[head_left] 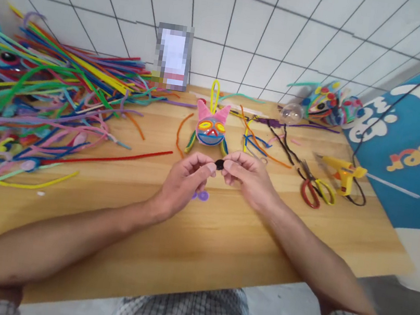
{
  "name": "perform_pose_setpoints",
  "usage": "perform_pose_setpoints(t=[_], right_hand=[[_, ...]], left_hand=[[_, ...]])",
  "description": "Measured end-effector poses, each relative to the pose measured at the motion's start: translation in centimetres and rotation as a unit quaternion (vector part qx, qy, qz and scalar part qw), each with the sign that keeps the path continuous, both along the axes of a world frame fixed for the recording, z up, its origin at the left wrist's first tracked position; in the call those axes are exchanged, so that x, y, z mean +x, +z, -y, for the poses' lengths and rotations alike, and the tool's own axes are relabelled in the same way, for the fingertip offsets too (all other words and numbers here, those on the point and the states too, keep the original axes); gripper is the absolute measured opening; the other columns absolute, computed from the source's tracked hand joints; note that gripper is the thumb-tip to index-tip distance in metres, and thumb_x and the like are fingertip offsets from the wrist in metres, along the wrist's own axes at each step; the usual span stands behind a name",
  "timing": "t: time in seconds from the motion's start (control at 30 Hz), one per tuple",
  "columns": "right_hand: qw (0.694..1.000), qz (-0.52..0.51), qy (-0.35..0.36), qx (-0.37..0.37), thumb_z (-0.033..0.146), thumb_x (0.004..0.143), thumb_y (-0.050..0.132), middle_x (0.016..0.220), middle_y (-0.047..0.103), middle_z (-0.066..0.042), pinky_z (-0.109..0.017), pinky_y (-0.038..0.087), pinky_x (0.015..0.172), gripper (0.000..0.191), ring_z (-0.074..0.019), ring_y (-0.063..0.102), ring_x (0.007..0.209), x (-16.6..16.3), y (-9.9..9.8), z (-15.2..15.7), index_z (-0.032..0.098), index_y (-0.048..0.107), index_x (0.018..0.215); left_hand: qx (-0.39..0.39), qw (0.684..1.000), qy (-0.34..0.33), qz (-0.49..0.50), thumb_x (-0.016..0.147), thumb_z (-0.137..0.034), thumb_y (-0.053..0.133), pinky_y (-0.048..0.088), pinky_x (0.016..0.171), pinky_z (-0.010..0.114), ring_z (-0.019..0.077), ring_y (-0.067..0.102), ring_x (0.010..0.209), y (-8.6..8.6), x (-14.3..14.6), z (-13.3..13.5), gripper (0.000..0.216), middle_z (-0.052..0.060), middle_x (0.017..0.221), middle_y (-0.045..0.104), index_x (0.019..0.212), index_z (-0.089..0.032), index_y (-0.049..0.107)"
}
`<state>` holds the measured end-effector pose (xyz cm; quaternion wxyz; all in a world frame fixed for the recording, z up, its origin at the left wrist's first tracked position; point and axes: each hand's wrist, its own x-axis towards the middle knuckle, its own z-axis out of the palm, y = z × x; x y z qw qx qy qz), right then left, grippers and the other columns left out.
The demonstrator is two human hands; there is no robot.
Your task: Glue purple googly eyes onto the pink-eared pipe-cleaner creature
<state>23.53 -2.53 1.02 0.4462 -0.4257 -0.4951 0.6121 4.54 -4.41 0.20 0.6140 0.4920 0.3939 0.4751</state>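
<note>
Between my two hands is a small round black piece (219, 164), too small for me to tell what kind it is. My left hand (190, 175) pinches its left side between thumb and fingers. On its right side the fingertips of my right hand (248, 176) are closed too. Just beyond my hands a craft figure (210, 131) stands upright, with pink ears, yellow-rimmed eyes and a yellow loop on top. Small purple discs (203, 196) lie on the wooden table below my left hand, partly covered by it.
A large heap of coloured pipe cleaners (45, 96) fills the left side. Scissors (314, 186) and a yellow glue gun (344, 172) lie at the right. A phone (173, 57) leans on the tiled wall. More decorated figures (330, 104) sit at the back right, near a clear ball (291, 114).
</note>
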Motion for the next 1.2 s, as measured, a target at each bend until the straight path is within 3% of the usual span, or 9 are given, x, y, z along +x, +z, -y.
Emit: perform_pose_setpoints(t=[0.3, 0.57, 0.8, 0.93, 1.2], right_hand=[[1.0, 0.023, 0.008, 0.004, 0.057, 0.078, 0.095, 0.075, 0.073, 0.002, -0.025, 0.049, 0.058, 0.042, -0.0103, 0.059, 0.06, -0.1, -0.8, 0.2, 0.022, 0.074, 0.088], [0.999, 0.048, 0.005, 0.015, 0.06, 0.08, 0.092, 0.074, 0.068, 0.003, -0.026, 0.051, 0.061, 0.045, -0.0106, 0.058, 0.062, -0.4, -1.3, 0.6, 0.022, 0.069, 0.085], [0.992, 0.073, -0.021, 0.105, 0.044, 0.089, 0.085, 0.083, 0.069, 0.002, -0.028, 0.052, 0.069, 0.027, -0.0124, 0.06, 0.072, -0.4, -1.9, 1.0, 0.024, 0.073, 0.101], [0.987, 0.084, -0.015, 0.139, 0.033, 0.094, 0.078, 0.079, 0.067, 0.003, -0.028, 0.049, 0.069, 0.012, -0.0117, 0.059, 0.071, -0.3, -2.2, 1.1, 0.023, 0.076, 0.1], [0.982, 0.105, -0.015, 0.155, 0.034, 0.094, 0.077, 0.088, 0.073, 0.0, -0.031, 0.055, 0.075, 0.016, -0.0144, 0.063, 0.077, -0.5, -2.5, 1.4, 0.024, 0.079, 0.107]], left_hand=[[-0.043, 0.999, 0.0, 0.004, 0.091, -0.044, 0.075, 0.045, 0.039, 0.018, 0.0068, 0.045, 0.042, -0.5, 0.0, -0.4, 0.027, -0.008, 0.055, 0.053, 0.088, -0.02, 0.063], [-0.044, 0.999, -0.008, -0.007, 0.086, -0.04, 0.08, 0.055, 0.047, 0.022, 0.0054, 0.043, 0.044, -0.6, 0.0, -0.1, 0.025, -0.009, 0.059, 0.054, 0.087, -0.019, 0.065], [-0.045, 0.999, -0.001, -0.02, 0.082, -0.036, 0.079, 0.053, 0.043, 0.02, 0.0063, 0.045, 0.045, -0.7, 0.2, -0.1, 0.023, -0.009, 0.057, 0.052, 0.084, -0.021, 0.063], [-0.045, 0.999, -0.006, -0.027, 0.082, -0.035, 0.08, 0.054, 0.044, 0.021, 0.0062, 0.046, 0.045, -0.7, 0.1, -0.2, 0.022, -0.009, 0.058, 0.053, 0.085, -0.02, 0.065], [-0.06, 0.998, -0.013, -0.007, 0.084, -0.041, 0.08, 0.05, 0.043, 0.02, 0.0061, 0.043, 0.044, -0.6, 0.0, -0.3, 0.027, -0.009, 0.058, 0.053, 0.087, -0.019, 0.065]])
